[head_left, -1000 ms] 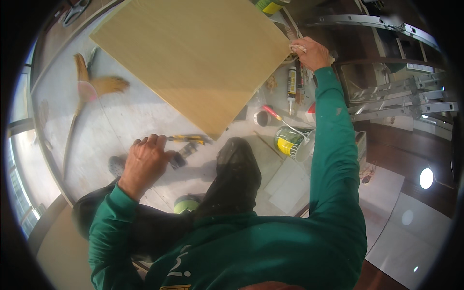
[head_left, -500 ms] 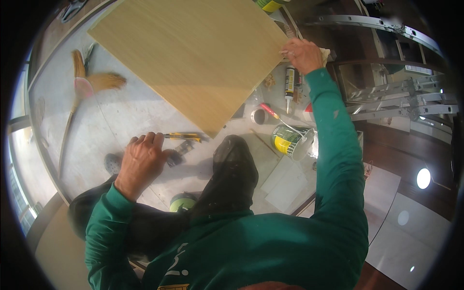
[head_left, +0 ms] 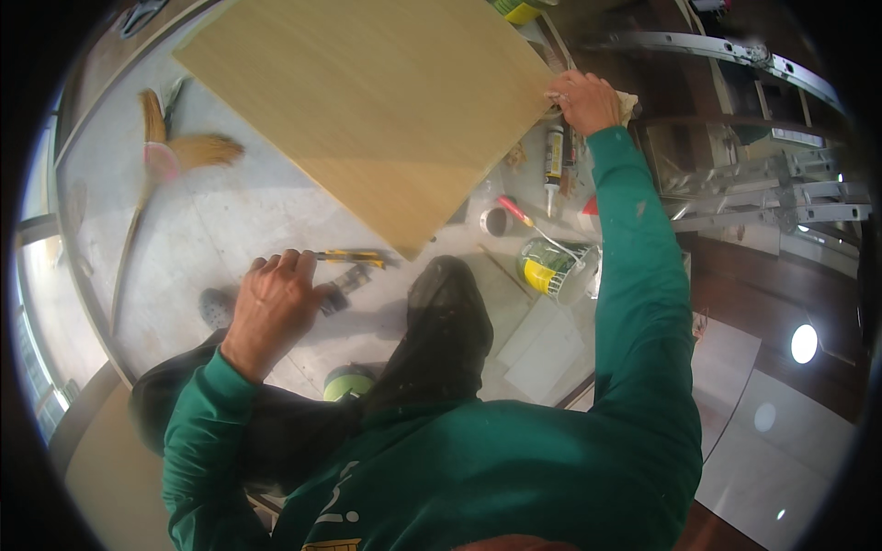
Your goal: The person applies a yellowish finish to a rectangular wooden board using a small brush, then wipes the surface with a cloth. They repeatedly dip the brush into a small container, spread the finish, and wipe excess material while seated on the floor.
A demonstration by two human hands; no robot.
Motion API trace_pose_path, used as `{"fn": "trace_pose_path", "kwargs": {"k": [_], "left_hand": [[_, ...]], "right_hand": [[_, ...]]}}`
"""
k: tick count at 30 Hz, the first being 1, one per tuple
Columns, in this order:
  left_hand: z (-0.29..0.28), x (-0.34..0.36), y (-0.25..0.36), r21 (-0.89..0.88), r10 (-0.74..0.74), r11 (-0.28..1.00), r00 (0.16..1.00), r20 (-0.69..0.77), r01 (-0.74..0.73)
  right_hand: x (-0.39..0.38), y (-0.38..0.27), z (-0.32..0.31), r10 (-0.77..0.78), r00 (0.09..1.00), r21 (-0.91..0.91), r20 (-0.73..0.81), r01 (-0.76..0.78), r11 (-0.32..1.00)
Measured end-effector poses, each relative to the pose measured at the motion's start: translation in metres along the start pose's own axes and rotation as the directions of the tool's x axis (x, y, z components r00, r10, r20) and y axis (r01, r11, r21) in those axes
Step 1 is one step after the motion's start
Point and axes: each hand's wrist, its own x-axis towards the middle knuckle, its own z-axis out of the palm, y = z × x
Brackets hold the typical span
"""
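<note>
A large light-brown wood-grain panel [head_left: 367, 110] fills the upper middle, one corner pointing toward me. My right hand [head_left: 588, 101] is at its right corner, fingers bent and closed on the edge; the fingertips are partly hidden. A crumpled cream cloth or paper [head_left: 628, 107] shows beside that wrist. Off to the left, my left hand [head_left: 280, 308] has its back up and its fingers curled. A yellow-and-black utility knife [head_left: 354, 258] extends just beyond these fingers; whether they hold it cannot be told. A dark flat object [head_left: 335, 301] lies by the left thumb.
A straw broom [head_left: 161, 163] lies at the left. Right of the panel are a sealant cartridge [head_left: 553, 165], a red-handled brush [head_left: 516, 211], a short cylinder [head_left: 494, 220] and a green-and-yellow tub [head_left: 547, 266]. Metal ladders [head_left: 772, 216] stand farther right. My bent knee [head_left: 447, 285] is near the panel's corner.
The floor, panel and tools appear shifted slightly rightward together. My right hand stays at the panel's corner, a little farther right in the picture. My left hand keeps its curled pose.
</note>
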Motion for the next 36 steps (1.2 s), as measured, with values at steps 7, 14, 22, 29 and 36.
{"fn": "trace_pose_path", "kwargs": {"k": [7,14,22,29,36], "left_hand": [[0.004,-0.001,-0.001,-0.013,-0.057,0.998,0.998,-0.005,0.057],[0.000,0.000,0.001,-0.017,-0.042,0.999,0.998,-0.037,0.042],[-0.003,-0.003,0.002,-0.023,-0.053,0.998,0.998,-0.034,0.052],[-0.004,-0.006,0.002,-0.019,-0.038,0.999,0.998,-0.045,0.038],[-0.003,-0.005,-0.001,-0.004,-0.063,0.998,0.998,-0.013,0.063]], "right_hand": [[0.002,0.001,-0.001,-0.048,0.998,-0.049,0.048,0.050,0.998],[0.007,0.021,-0.006,0.020,0.999,-0.017,-0.031,-0.020,1.000],[-0.004,-0.017,-0.005,-0.056,0.998,0.058,0.027,0.055,0.997],[-0.007,-0.027,-0.012,-0.131,0.991,0.062,0.030,0.129,0.990],[-0.008,-0.032,-0.010,-0.093,0.996,0.025,0.017,0.093,0.995]]}}
